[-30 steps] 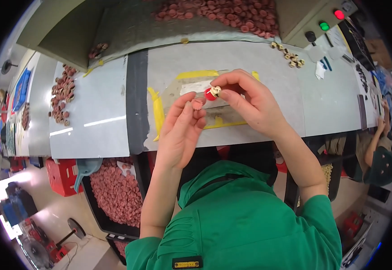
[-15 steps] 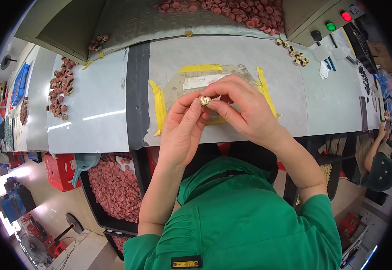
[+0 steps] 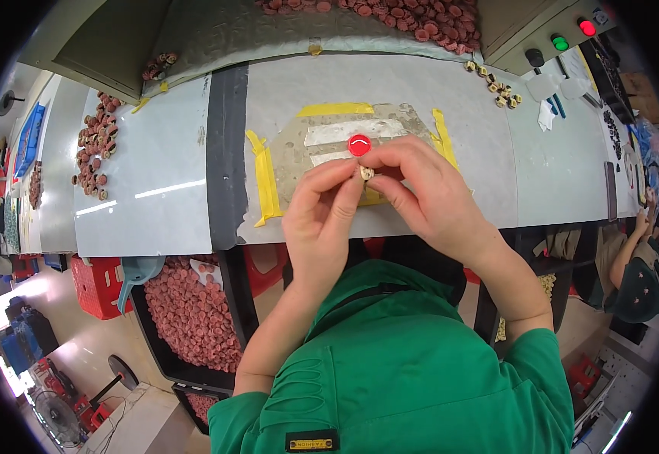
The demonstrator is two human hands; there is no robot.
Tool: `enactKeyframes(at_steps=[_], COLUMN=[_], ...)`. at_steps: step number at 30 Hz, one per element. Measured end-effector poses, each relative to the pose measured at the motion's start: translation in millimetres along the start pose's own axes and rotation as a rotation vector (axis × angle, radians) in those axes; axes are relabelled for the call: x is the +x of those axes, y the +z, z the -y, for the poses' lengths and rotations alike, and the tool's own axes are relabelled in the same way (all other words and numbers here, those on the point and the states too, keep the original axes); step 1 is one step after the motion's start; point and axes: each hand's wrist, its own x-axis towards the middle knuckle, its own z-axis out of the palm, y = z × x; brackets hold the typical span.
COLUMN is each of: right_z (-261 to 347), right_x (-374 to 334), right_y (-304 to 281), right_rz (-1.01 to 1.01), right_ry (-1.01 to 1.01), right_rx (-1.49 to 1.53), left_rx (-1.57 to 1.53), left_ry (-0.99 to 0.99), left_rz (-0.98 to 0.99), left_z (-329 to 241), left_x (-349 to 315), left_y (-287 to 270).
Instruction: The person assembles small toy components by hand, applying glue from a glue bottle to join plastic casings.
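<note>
My left hand (image 3: 324, 212) and my right hand (image 3: 432, 189) meet over the table, fingers bent and tips together. Pinched between them is a small cream piece with dark marks (image 3: 366, 173), partly covered by the fingertips. Both hands grip it; its exact kind I cannot make out. Just beyond the fingers is a round red button (image 3: 359, 144) with a white curved mark. Around it lies a worn grey patch (image 3: 288, 170) edged with yellow tape strips (image 3: 267, 181).
Red-brown round pieces (image 3: 96, 144) lie to the left, with a large heap (image 3: 428, 19) at the back. Cream-and-dark pieces (image 3: 501, 94) sit at the back right. A black bin (image 3: 164, 356) of pink pieces (image 3: 189, 314) stands below the table's left side. A co-worker's arm (image 3: 629, 246) shows far right.
Both hands have shifted slightly right and toward me with the small piece, which has turned between the fingers. The red button, mostly hidden before, now shows.
</note>
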Motion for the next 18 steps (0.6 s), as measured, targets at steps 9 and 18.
enactKeyframes(at_steps=[9, 18], right_z=[-1, -10], right_x=[10, 11], right_y=[-10, -17], right_rz=[0.172, 0.280], right_ry=[-0.086, -0.190], right_rx=[0.099, -0.003], left_rx=[-0.409, -0.136], left_ry=[-0.546, -0.577], left_rz=[0.201, 0.493], left_z=[-15, -27], left_x=[18, 27], left_y=[-16, -14])
